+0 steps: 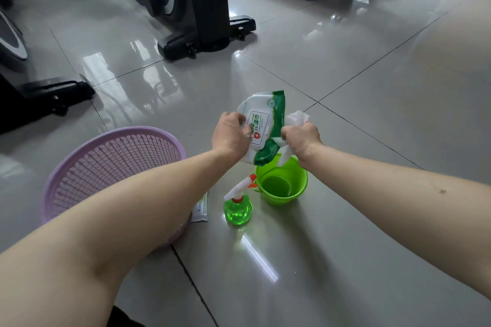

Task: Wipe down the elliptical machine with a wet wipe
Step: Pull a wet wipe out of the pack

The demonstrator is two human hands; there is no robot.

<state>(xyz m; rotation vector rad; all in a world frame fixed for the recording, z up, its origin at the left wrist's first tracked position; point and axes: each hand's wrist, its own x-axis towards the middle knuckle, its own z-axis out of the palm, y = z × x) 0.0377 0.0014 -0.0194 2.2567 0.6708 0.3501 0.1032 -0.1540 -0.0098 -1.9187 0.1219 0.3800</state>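
A white and green pack of wet wipes is held up in mid-air over the floor, gripped on its left side by my left hand. My right hand is closed around a white wet wipe at the pack's right edge; part of the wipe hangs below the fist. The black elliptical machine stands at the back left, its base foot resting on the tiles, well beyond both hands.
Below my hands a green bucket and a green spray bottle stand on the glossy tiled floor. A purple plastic basket sits at left, a small white packet beside it. More black machines line the back.
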